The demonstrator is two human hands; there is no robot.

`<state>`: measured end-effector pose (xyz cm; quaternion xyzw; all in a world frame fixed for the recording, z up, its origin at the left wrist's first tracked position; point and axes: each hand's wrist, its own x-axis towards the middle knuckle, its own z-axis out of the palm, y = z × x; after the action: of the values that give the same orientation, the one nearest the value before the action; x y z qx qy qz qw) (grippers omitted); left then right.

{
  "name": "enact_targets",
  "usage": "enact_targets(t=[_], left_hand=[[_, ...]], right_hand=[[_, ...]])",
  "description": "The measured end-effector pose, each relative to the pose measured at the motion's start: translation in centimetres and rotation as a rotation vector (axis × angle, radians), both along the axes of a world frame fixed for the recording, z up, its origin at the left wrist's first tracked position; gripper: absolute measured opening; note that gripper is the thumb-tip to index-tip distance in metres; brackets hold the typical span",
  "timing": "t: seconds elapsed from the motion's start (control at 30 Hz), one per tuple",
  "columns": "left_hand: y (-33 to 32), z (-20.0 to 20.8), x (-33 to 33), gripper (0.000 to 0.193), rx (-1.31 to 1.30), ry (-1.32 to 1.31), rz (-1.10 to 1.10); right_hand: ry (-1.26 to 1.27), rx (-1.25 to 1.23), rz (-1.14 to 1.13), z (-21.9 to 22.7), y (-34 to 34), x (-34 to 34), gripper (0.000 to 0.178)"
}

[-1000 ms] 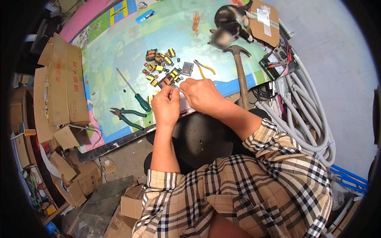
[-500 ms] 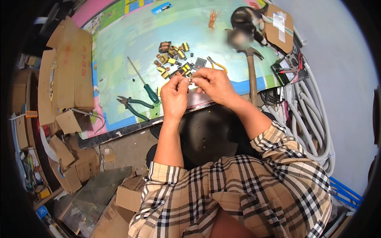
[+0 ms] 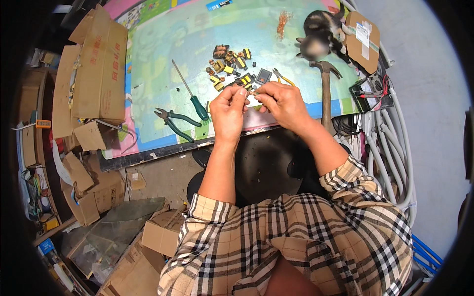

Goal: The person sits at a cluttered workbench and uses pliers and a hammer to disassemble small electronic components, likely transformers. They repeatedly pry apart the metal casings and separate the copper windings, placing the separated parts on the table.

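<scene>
A small coppery piece [image 3: 252, 92] is pinched by the left hand [image 3: 229, 114] and the right hand [image 3: 286, 104], near the pile of components [image 3: 240, 62]; fine fingertip work seems under way; steadiness is probably called for next.

A workshop, by its hammer [image 3: 326, 93], pliers [image 3: 168, 117], screwdriver [image 3: 198, 108] and, at the dim left edge, apparently shelves [image 3: 44, 160].

Two pairs of pliers [image 3: 169, 117], one hammer [image 3: 326, 93], one screwdriver [image 3: 199, 107], one cat [image 3: 323, 27].
</scene>
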<state>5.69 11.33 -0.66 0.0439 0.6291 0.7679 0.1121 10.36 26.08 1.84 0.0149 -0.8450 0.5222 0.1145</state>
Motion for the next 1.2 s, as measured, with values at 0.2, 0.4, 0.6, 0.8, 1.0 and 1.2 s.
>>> enact_targets(t=[0.2, 0.4, 0.6, 0.8, 1.0, 1.2], left_hand=[[-0.3, 0.6, -0.1, 0.014, 0.011, -0.008, 0.091], [-0.2, 0.3, 0.0, 0.015, -0.048, 0.078, 0.126], [-0.4, 0.6, -0.2, 0.017, -0.169, 0.196, -0.004], [-0.8, 0.9, -0.1, 0.02, -0.36, 0.37, -0.149], [-0.7, 1.0, -0.1, 0.013, -0.402, 0.366, -0.097], [-0.7, -0.2, -0.3, 0.01, -0.243, 0.249, -0.091]], right_hand=[[-0.194, -0.279, 0.023, -0.2, 0.9, -0.3, 0.015], [-0.216, -0.322, 0.055, -0.2, 1.1, -0.4, 0.016], [-0.271, -0.315, 0.078, -0.4, 1.7, -0.4, 0.016], [-0.266, -0.324, 0.074, -0.7, 1.6, -0.4, 0.016], [-0.271, -0.333, 0.092, -0.4, 1.1, -0.2, 0.016], [-0.283, -0.313, 0.12, -0.6, 1.1, -0.3, 0.018]])
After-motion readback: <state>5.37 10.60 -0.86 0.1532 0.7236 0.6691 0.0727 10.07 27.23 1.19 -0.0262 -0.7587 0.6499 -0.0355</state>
